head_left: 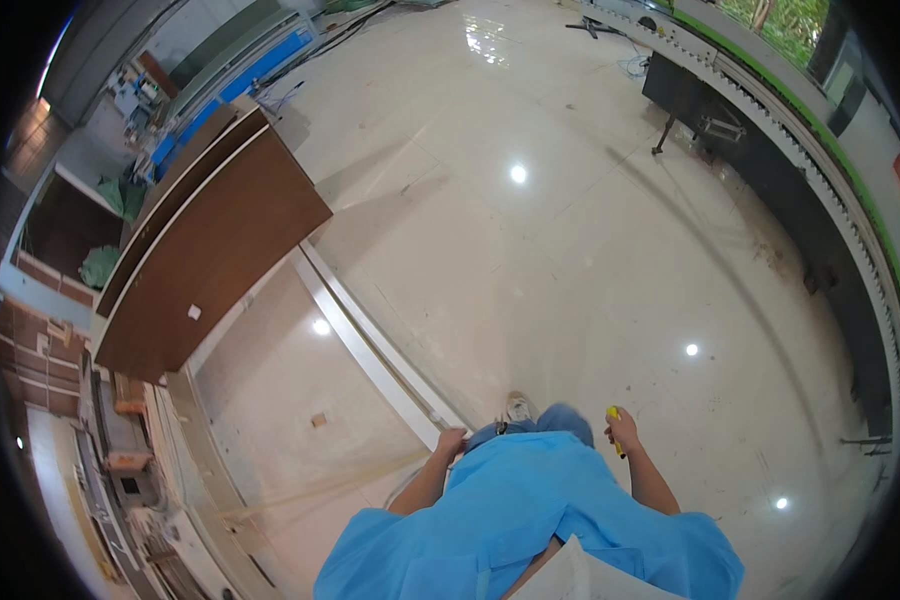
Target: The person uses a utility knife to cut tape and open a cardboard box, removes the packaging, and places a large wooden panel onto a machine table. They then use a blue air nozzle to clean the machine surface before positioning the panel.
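At the near end of the pale rails (363, 350), the left hand (452, 441) touches them; whether it grips cannot be told. Steady, even support would probably serve best. The right hand (625, 430) holds a yellow tool (613, 412), partly covered; the rails' far ends are unclear beside the brown board (220, 250).

The camera sits up on the head, close above the blue top (470, 495). It looks down and ahead, and sees the left hand (452, 442) and right hand (622, 430) from above. Its wide, round view reaches far over the shiny floor (570, 270), from the brown boards (210, 250) on the left to the long machine (775, 175) on the right.
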`<state>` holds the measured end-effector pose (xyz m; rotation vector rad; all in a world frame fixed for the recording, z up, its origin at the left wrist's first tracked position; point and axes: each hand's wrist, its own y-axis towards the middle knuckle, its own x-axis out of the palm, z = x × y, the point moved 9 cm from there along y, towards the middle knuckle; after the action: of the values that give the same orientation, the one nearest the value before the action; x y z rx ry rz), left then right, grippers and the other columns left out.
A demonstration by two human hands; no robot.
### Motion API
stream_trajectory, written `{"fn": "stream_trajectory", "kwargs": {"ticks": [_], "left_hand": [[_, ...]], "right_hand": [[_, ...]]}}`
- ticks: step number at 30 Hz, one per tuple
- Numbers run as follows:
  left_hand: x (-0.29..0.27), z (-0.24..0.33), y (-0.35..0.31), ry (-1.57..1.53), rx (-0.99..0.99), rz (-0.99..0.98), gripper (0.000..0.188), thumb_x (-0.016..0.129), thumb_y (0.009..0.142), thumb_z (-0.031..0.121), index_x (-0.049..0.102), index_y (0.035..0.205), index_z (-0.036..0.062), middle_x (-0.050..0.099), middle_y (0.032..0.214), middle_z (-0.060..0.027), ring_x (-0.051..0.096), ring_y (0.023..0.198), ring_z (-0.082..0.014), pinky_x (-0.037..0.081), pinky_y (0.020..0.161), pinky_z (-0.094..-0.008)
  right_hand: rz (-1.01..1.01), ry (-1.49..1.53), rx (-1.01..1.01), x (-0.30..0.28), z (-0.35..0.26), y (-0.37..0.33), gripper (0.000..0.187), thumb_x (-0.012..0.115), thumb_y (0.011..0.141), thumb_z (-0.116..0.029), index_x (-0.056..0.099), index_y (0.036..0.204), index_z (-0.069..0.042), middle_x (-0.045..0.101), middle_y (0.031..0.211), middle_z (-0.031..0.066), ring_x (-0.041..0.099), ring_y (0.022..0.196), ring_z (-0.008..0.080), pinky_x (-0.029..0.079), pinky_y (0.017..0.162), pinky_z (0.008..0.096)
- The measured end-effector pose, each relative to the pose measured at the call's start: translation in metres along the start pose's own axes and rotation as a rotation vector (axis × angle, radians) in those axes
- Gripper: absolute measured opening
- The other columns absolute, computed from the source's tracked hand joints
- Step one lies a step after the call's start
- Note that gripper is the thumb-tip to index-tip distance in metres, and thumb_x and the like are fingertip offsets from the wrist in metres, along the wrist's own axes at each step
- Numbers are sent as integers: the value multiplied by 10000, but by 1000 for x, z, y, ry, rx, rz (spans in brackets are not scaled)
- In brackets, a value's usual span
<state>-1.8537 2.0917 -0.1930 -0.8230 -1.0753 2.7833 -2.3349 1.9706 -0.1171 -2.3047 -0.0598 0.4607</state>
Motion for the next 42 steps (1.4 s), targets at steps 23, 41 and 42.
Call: {"fn": "stream_trajectory", "kwargs": {"ticks": [23,41,42], "left_hand": [[-296,225,391,-964,-634,207,283,580,899,219,605,1097,19,662,952,-138,652,730,-199,506,574,-321],[-771,462,894,-779,-358,336,354,573,908,312,575,1164,68,654,1005,-101,653,872,-189,509,741,-327],[-793,481,923,-798,-356,343,355,570,910,313,574,1167,69,654,1007,-101,653,876,-190,509,742,-327]], "right_hand": [[2,-103,-136,45,-655,546,170,547,864,-134,539,988,-19,560,649,75,558,500,156,435,415,302],[-243,-895,-198,278,-855,778,350,576,907,-338,697,888,-11,691,790,142,676,710,269,512,669,424],[-253,-924,-144,282,-857,804,370,569,901,-363,699,901,-17,693,807,147,677,730,276,511,681,428]]}}
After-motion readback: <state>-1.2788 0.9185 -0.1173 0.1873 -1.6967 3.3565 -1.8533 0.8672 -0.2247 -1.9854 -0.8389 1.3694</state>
